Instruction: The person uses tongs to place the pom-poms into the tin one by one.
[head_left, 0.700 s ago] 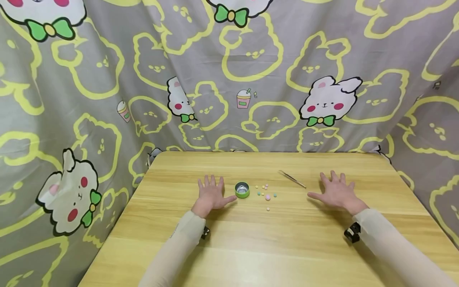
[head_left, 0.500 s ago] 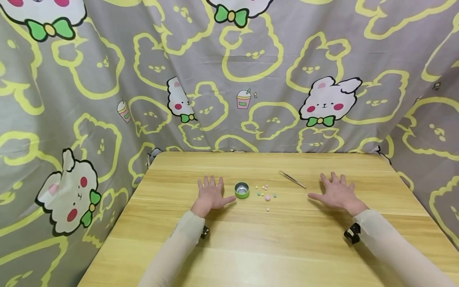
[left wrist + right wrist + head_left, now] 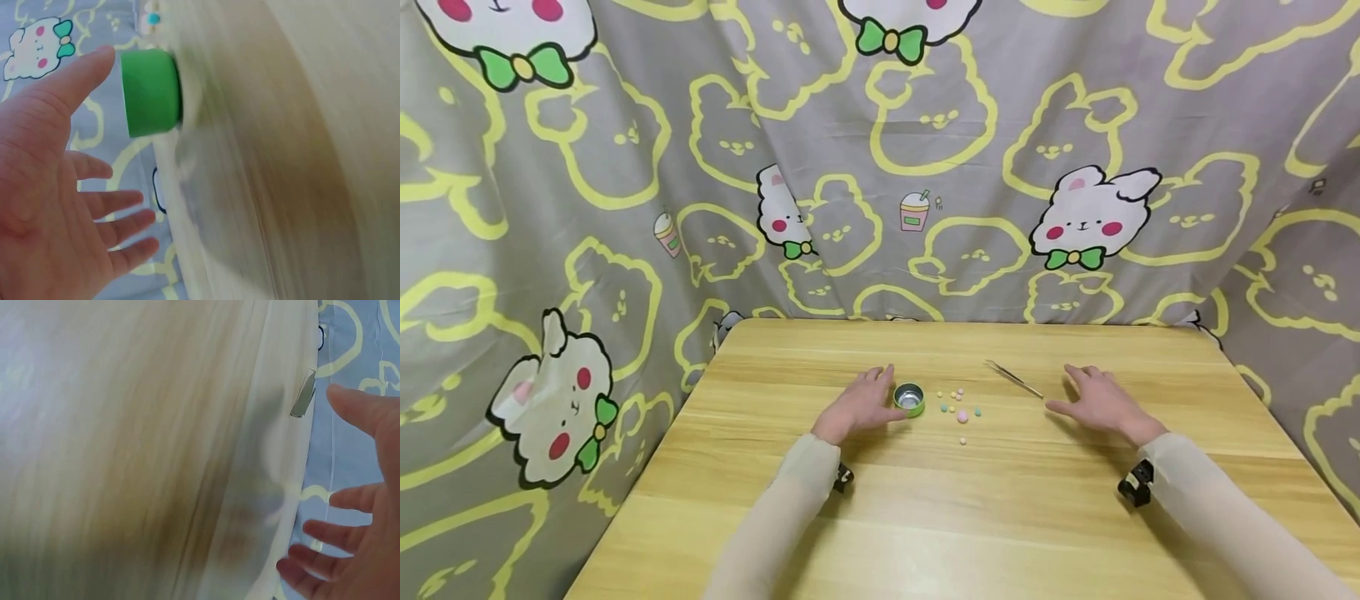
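My left hand (image 3: 861, 404) is just left of a small round green tin (image 3: 912, 412), fingers spread, thumb close to its near side. The left wrist view shows the green wall of the tin (image 3: 150, 94) beyond the thumb tip, with a gap between palm and tin. Silvery inside, the tin has no lid on. My right hand (image 3: 1101, 402) hovers over the table at the right, fingers loosely bent and holding nothing. Just left of its thumb lies a pair of metal tweezers (image 3: 1015, 380), whose end (image 3: 304, 395) shows in the right wrist view.
Several small pink, yellow and teal balls lie right of the tin, a larger pink ball (image 3: 962, 417) among them. Everything rests on a wooden table (image 3: 940, 525). A grey patterned curtain (image 3: 850, 283) hangs behind the table and along both sides.
My left hand has moved right, its fingers turning in toward the tin. The right hand's fingers have bent and drawn in a little toward the tweezers. The head view has shifted slightly.
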Tool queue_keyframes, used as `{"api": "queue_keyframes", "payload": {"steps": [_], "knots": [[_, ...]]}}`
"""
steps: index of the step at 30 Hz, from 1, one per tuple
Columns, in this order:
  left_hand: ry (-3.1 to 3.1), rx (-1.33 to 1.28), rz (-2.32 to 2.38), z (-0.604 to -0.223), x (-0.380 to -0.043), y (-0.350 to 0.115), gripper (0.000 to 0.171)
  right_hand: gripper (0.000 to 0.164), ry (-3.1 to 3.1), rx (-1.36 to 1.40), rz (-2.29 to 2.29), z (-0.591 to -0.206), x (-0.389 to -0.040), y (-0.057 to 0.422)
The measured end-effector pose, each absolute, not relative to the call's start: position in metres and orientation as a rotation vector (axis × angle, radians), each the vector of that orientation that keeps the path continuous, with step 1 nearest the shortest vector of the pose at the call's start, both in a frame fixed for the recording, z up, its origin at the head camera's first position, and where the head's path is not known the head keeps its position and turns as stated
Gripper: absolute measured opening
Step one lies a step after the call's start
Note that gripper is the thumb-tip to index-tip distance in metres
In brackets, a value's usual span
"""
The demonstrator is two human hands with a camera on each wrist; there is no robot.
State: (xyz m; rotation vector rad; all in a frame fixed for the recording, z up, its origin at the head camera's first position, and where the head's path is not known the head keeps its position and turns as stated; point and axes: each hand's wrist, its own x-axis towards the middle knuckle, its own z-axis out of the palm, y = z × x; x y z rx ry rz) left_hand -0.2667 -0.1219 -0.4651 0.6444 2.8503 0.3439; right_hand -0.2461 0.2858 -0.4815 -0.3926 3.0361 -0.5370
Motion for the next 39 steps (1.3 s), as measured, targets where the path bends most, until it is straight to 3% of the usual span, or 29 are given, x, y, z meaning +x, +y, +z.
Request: {"api": "queue_keyframes", "payload": {"steps": [12, 29, 39], "knots": [[2.715, 0.659, 0.63, -0.465, -0.278, -0.106, 0.089, 0.071, 2.921, -0.505, -0.798, -0.484, -0.253, 0.275], [2.674, 0.742, 0.73, -0.48, -0.287, -0.102, 0.061, 0.065, 2.799, -0.494, -0.98, -0.49, -0.267, 0.259], [2.634, 0.706, 0.793, -0.482, -0.289, -0.104, 0.06, 0.059, 2.778, -0.488, -1.056, -0.492, -0.278, 0.253]]}}
